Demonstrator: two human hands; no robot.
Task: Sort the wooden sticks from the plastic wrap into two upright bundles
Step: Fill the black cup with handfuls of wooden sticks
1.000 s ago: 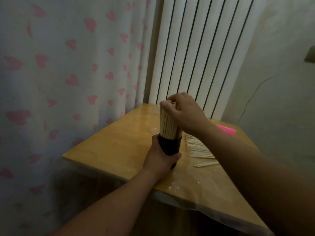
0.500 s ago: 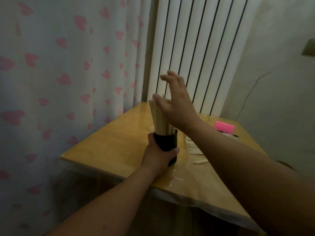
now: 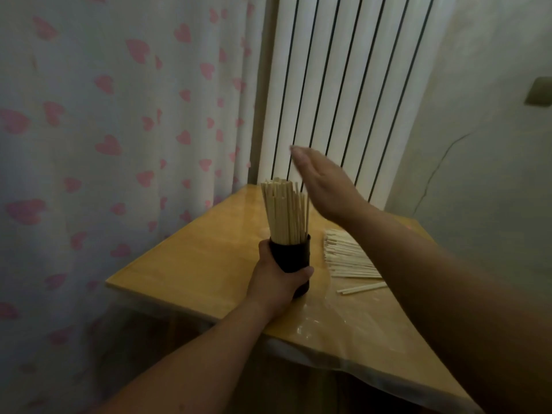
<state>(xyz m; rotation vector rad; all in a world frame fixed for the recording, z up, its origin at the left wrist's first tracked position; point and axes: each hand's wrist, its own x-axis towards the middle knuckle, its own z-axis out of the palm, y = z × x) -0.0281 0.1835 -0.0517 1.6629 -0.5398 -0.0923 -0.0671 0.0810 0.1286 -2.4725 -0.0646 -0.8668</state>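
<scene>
Left hand (image 3: 277,279): fingers and thumb curled round a dark cup (image 3: 291,256), bracing it on the surface (image 3: 194,264).
Right hand (image 3: 324,186): flat, fingers straight and together, holding nothing. It is raised just above and to the right of the stick tops, not touching them.
Upright bundle (image 3: 285,212): stands in the cup directly above the left hand, long axis vertical. The tops are uneven, with a few sticks standing proud.
Loose sticks (image 3: 348,258): lie flat on the plastic wrap (image 3: 337,321), just right of the left hand and beneath the right forearm.
Loose-stick axis: roughly horizontal, near ends pointing at the cup, far ends hidden under the right forearm.
Stray pair (image 3: 361,287): lies apart from the pile, on the side nearer the body, on nearly the same axis.
Nearer hand: the left hand is closer to the pile's near ends but is occupied. The right hand is free (the likely picker).
Key relation: the flat sticks lie at right angles to the standing bundle, so each needs turning upright before insertion.
Progress (judgement): one bundle is partly filled. No second bundle is visible.
</scene>
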